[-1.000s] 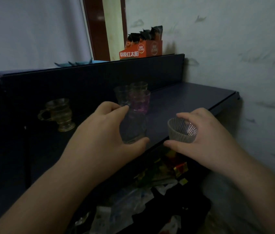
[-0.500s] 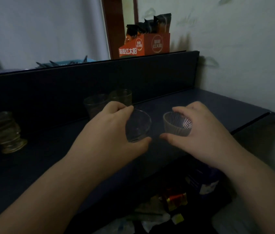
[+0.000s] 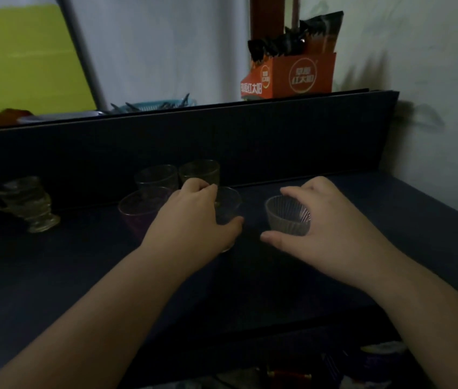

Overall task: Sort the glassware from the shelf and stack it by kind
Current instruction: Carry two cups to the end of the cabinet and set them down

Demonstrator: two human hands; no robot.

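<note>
My left hand point(image 3: 194, 220) grips a plain clear glass point(image 3: 229, 204) that stands on the dark shelf point(image 3: 390, 220). To its right, my right hand point(image 3: 326, 228) holds a small ribbed glass cup point(image 3: 286, 216), thumb in front and fingers behind. Left of my left hand stands a purple-tinted glass point(image 3: 138, 213). Two clear tumblers point(image 3: 157, 176) point(image 3: 199, 171) stand behind it against the back panel. At the far left sits a handled glass mug point(image 3: 22, 202) on a foot.
An orange box of sachets point(image 3: 289, 75) stands on the upper ledge, with a blue basket point(image 3: 152, 105) to its left. A white wall closes the right side. Clutter lies below the shelf's front edge point(image 3: 334, 327).
The view has swung left and closer over the shelf. Both hands with their glasses have come down toward the shelf surface, next to the purple glass.
</note>
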